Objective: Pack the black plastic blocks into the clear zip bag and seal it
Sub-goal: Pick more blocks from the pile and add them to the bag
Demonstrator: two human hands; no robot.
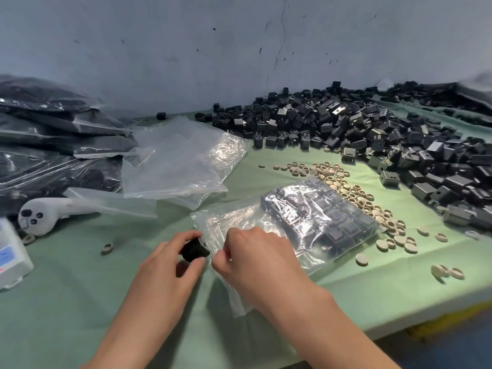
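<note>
Bag status: clear zip bag (pixel 287 227) lay flat on the green tabletop (pixel 80 302), near its front edge, mouth end facing left. Packed blocks (pixel 332 222) sat in tidy rows in its far right half, with heavy glare on the film. Right hand (pixel 253 251) pinched the bag's mouth edge, fingers curled. Left hand (pixel 170 265) gripped a single block (pixel 195 250) between thumb and fingers, right at the mouth; could not tell whether it touched the film.

Block pile (pixel 372 134) covered the far right of the tabletop up to the wall (pixel 186 49), which was grey-blue, scuffed and cracked. Tan rings (pixel 359 198) were scattered between pile and bag. Empty bags (pixel 181 158) lay crumpled behind the hands. Filled bags (pixel 53 134) were stacked far left, with a white handheld device (pixel 45 213) in front of them and a white box (pixel 10 257) at the left edge.
</note>
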